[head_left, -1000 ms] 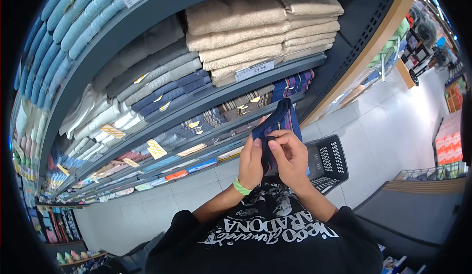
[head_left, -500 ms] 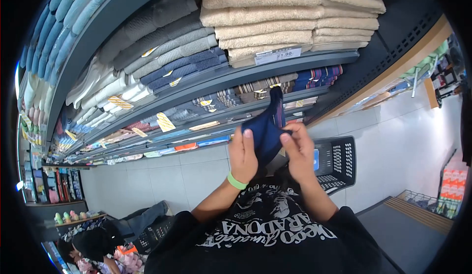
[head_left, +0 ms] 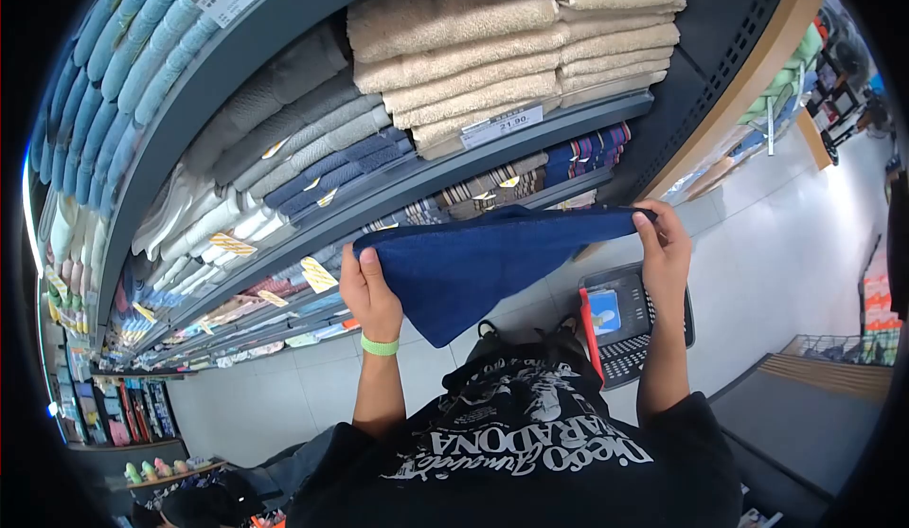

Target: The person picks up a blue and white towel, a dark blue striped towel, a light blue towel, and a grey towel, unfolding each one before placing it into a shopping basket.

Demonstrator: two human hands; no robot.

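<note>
A dark blue cloth (head_left: 473,263) is stretched between my two hands in front of the shelves, its lower part hanging in a point. My left hand (head_left: 371,296), with a light green band at the wrist, pinches the cloth's left end. The right end is gripped between thumb and fingers of my right hand (head_left: 665,249). Just behind the cloth, striped and navy folded towels (head_left: 587,157) lie on a lower shelf.
Beige towels (head_left: 464,17) are stacked above a price label (head_left: 502,125). On the floor at right stands a black basket (head_left: 625,367) with a red handle and a blue item (head_left: 604,310) inside. Another person (head_left: 204,500) is at lower left. A grey counter (head_left: 795,424) is at lower right.
My hands have moved apart, spreading the cloth that was bunched between them. The view has shifted, and the basket and its red handle now show more fully.
</note>
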